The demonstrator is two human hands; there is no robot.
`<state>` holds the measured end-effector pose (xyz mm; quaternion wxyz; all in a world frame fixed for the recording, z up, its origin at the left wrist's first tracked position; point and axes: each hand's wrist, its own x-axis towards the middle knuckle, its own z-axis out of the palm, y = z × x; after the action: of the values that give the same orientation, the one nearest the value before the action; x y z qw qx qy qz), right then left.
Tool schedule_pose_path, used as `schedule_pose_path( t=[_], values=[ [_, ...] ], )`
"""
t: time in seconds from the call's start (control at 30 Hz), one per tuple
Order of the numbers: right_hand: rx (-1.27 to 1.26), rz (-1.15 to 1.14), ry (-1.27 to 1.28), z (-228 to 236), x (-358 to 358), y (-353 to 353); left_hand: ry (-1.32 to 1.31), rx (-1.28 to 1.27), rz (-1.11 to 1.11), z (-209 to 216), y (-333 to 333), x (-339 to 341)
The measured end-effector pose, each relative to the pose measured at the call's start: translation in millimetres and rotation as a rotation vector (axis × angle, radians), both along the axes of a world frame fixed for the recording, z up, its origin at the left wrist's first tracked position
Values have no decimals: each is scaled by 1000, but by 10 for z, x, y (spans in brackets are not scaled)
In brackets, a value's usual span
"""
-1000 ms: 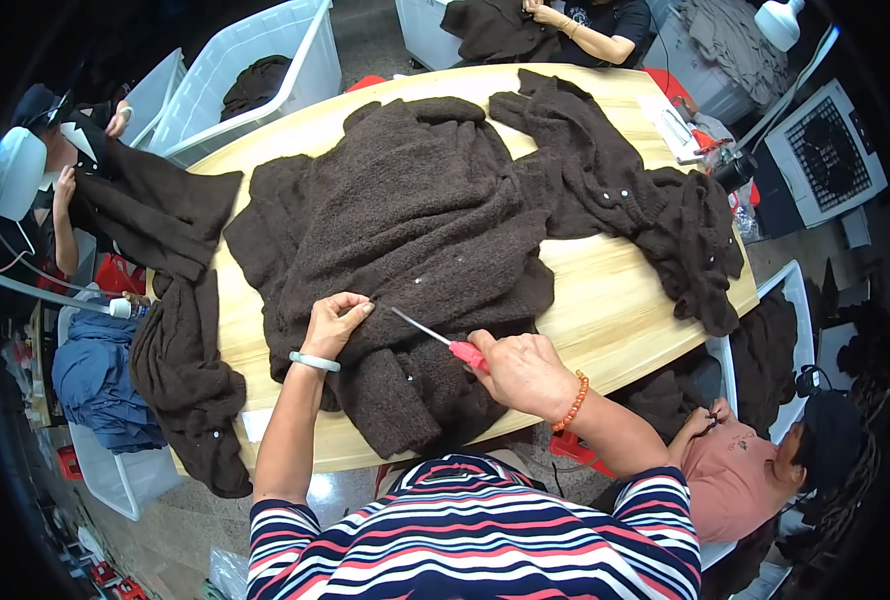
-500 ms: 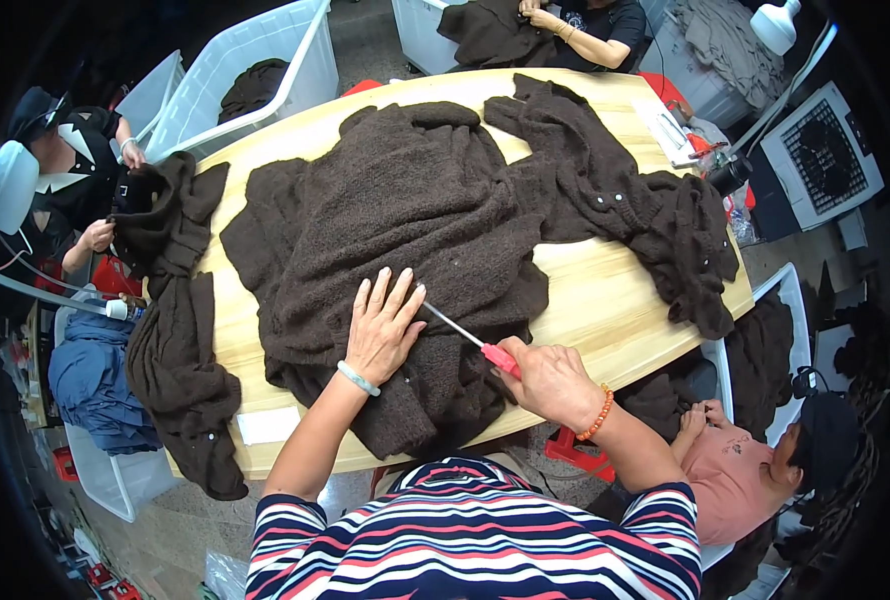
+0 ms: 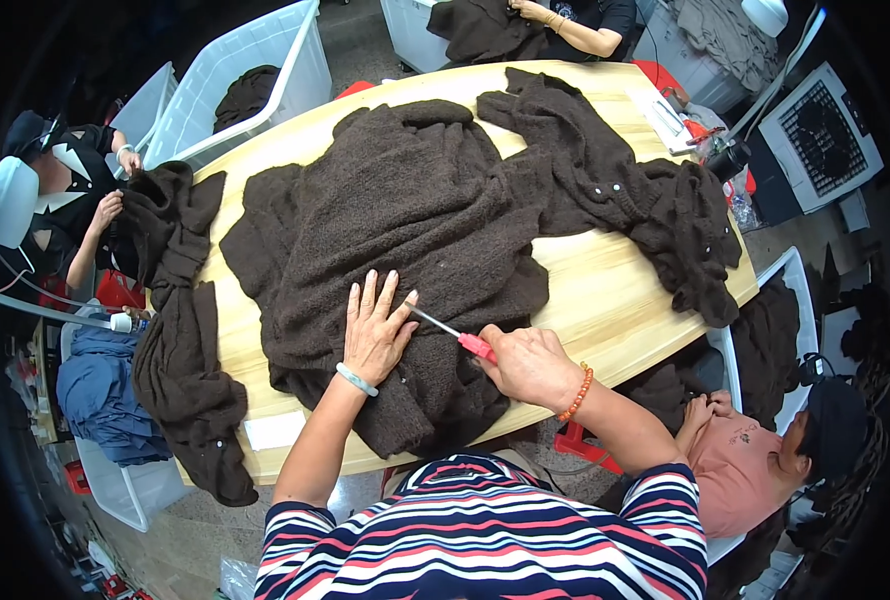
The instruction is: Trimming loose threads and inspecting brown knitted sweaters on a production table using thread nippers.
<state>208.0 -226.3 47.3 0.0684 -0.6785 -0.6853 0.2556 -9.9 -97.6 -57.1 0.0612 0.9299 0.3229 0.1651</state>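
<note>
At the far left, blue cloth (image 3: 105,385) bulges from a pale plastic tub (image 3: 130,490). Next, a dark brown garment (image 3: 180,340) hangs partly over the end of the bench (image 3: 605,290), slack enough to suggest soft, weighty knit. A white sheet of paper (image 3: 275,430) lies flat near the front edge.

The brown sweater (image 3: 395,200) spreads across the middle of the bench, rumpled and folded over itself; whether it is one piece or several layers, I cannot tell. It looks thick, limp and fuzzy, so it should drape rather than hold a shape and grip the skin rather than slide. The likely weakness is the loose knit, whose loops a point could snag. For lifting, two wide handfuls at the thicker folds look safer than a pinch of one layer.

The left hand (image 3: 375,325) rests palm down on its lower part, fingers slightly spread and gripping nothing, which suits steadying soft cloth. Just beside its index fingertip is the tip of a thin metal tool (image 3: 475,345); contact is too small to tell. The right hand (image 3: 533,366) is closed around the tool's red handle, a stiff, light-looking grip.

Farther right, another brown garment (image 3: 595,160) lies bunched, with pale buttons (image 3: 617,187) showing.
</note>
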Motion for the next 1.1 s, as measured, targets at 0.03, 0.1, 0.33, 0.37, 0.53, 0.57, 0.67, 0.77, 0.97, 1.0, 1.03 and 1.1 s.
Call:
schedule_pose_path(
  t=[0.03, 0.1, 0.33, 0.37, 0.53, 0.57, 0.67, 0.77, 0.97, 1.0, 1.03, 1.1],
  values=[
    [7, -18, -30, 8, 8, 18, -3, -21, 7, 11, 0, -1],
    [13, -39, -62, 16, 5, 22, -8, -43, 10, 17, -7, 9],
    [40, -41, -31, -22, 20, 15, -3, -41, -2, 3, 26, -36],
    [-7, -93, -34, 34, 104, 24, -6, -35, -1, -3, 20, -43],
    [36, -146, -83, 88, 327, -133, 6, -13, 1, 11, 15, -20],
    [27, -148, -80, 113, 339, -140, 9, -11, -3, 12, 23, -14],
    [11, -112, -7, 117, 291, -185, 23, 2, 7, 73, 12, 48],
    [32, -97, 17, 126, 270, -227, -12, 23, -1, 240, -11, 215],
    [-15, -162, -28, 97, 358, -202, 35, -9, -147, 162, 29, 605],
    [34, -155, -76, 73, 380, -205, 32, -10, -147, 110, 41, 609],
    [33, -154, -79, 59, 400, -191, 55, -19, -135, 63, 61, 591],
    [35, -167, -99, 41, 455, -165, 83, -14, -120, 8, 83, 567]
  ],
)
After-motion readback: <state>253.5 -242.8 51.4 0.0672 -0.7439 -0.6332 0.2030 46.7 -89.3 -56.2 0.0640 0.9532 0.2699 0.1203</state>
